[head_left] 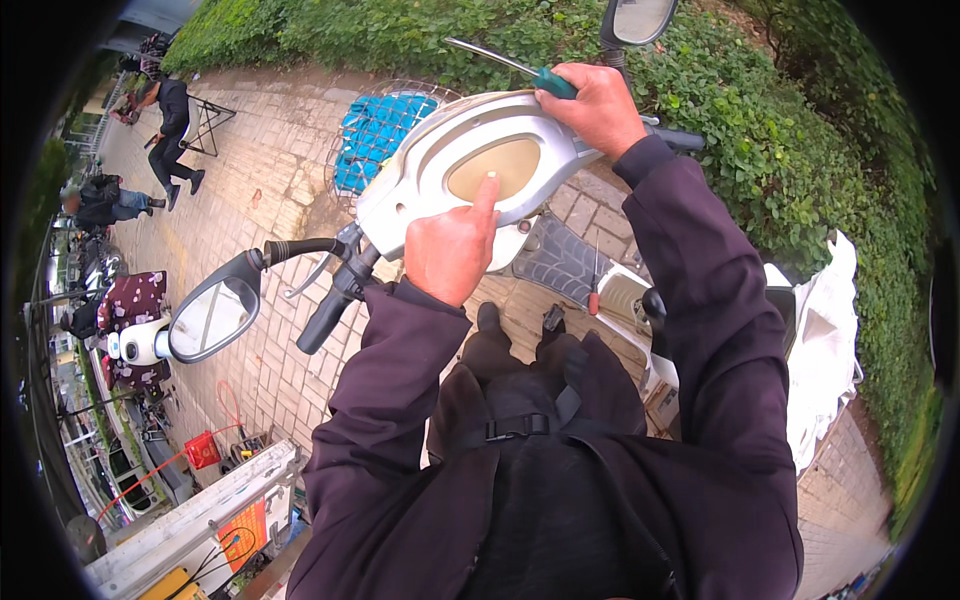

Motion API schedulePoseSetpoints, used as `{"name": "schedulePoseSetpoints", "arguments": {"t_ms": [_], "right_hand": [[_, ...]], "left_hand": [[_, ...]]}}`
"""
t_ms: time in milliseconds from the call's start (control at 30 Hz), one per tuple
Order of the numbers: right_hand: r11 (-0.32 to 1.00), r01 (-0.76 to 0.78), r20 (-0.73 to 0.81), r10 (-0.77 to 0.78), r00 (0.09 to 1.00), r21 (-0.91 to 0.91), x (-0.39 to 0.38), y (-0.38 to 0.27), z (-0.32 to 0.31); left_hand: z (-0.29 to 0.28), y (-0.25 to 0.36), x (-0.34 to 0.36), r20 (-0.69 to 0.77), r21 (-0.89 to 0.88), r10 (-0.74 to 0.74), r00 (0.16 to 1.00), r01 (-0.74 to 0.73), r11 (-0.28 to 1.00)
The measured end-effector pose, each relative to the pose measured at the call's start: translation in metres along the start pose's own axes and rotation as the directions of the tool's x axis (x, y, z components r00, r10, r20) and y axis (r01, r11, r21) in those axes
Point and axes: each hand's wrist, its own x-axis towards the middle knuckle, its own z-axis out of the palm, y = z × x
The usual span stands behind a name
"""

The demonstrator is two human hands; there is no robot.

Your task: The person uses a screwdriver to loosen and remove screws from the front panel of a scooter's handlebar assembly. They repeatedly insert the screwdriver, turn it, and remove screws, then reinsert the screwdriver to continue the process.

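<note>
A silver-white scooter handlebar cover (405,165) with an oval beige dial window (510,165) tilts in front of me. My left hand (450,250) is closed at its near edge, one digit stretched up onto the window; the curled fingers are partly hidden. At the cover's upper right end, my right hand (600,108) wraps around a screwdriver with a green handle (555,84). Its metal shaft points up and left, and the hand touches the cover's rim. The left handlebar grip (325,318) and brake lever stick out beside my left forearm.
A wire basket holding a blue item (375,140) sits beyond the cover. A red-handled tool (593,302) lies by the scooter's footboard (562,258). Left and right mirrors (215,308) jut out. Hedges border the right; two people (172,130) are far left. A white cart (190,520) stands lower left.
</note>
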Motion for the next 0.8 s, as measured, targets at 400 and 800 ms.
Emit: {"name": "schedulePoseSetpoints", "arguments": {"t_ms": [400, 800], "right_hand": [[1.0, 0.01, 0.01, -0.01, 1.0, -0.006, 0.008, -0.001, -0.002], [0.799, -0.474, -0.053, 0.528, 0.848, 0.369, -0.045, -0.024, 0.001]], "left_hand": [[0.022, 0.006, -0.02, 0.02, 0.021, 0.095, 0.995, -0.095, 0.995], [-0.045, -0.051, 0.072, -0.065, -0.072, -0.3, 0.952, 0.295, 0.953]]}}
